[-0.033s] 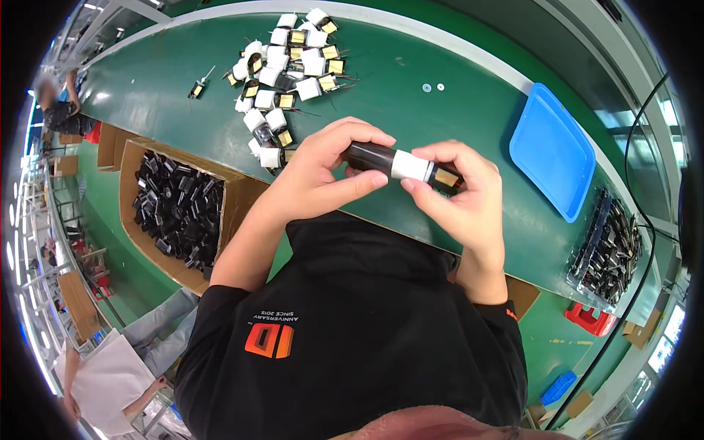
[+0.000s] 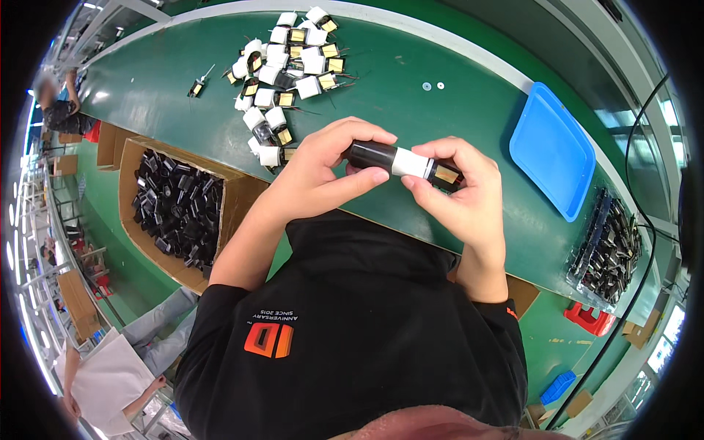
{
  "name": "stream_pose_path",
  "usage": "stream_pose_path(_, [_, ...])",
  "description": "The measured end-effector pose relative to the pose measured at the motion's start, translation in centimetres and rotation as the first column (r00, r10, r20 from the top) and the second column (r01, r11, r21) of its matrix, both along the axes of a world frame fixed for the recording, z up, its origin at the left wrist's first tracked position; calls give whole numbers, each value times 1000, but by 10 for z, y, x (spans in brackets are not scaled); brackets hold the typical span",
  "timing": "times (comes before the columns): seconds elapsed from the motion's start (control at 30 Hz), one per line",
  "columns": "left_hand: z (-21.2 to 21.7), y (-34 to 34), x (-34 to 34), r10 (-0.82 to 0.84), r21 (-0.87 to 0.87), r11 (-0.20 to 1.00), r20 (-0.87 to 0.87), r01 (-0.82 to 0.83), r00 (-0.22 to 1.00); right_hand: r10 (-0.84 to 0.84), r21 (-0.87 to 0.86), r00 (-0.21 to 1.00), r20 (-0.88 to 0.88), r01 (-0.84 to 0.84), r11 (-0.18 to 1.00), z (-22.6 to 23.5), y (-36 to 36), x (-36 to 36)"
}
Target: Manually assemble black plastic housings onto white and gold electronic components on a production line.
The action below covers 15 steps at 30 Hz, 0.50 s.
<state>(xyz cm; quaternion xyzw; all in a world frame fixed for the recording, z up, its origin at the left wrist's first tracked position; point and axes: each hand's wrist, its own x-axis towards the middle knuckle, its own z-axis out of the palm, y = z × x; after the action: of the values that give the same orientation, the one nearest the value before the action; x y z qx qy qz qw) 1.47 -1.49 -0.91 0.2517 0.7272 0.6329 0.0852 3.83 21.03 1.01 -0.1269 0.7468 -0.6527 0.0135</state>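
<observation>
Both of my hands hold one small part over the near edge of the green table (image 2: 411, 110). The part (image 2: 400, 161) has a black cylindrical end, a white middle and a yellow-taped end. My left hand (image 2: 323, 172) pinches the black end with thumb below and fingers above. My right hand (image 2: 458, 194) grips the white and yellow end. A pile of similar white and yellow wound parts (image 2: 282, 66) with loose wire leads lies on the table beyond my left hand.
A cardboard box (image 2: 235, 202) full of black parts stands at my left, below the table edge. A blue tray (image 2: 554, 150) lies on the table to the right, with a clear tray of dark parts (image 2: 609, 253) past it. Other people work far left.
</observation>
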Motion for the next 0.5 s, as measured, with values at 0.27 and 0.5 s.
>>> stream_pose_path(0.27, [0,11,3,86,-112,989,-92,-96,992,-50,9,998,-38,51,999,-5,-5,2])
stream_pose_path(0.5, [0,11,5,70,-113,990,-133,-86,989,54,-25,994,-91,-56,998,-12,5,-8])
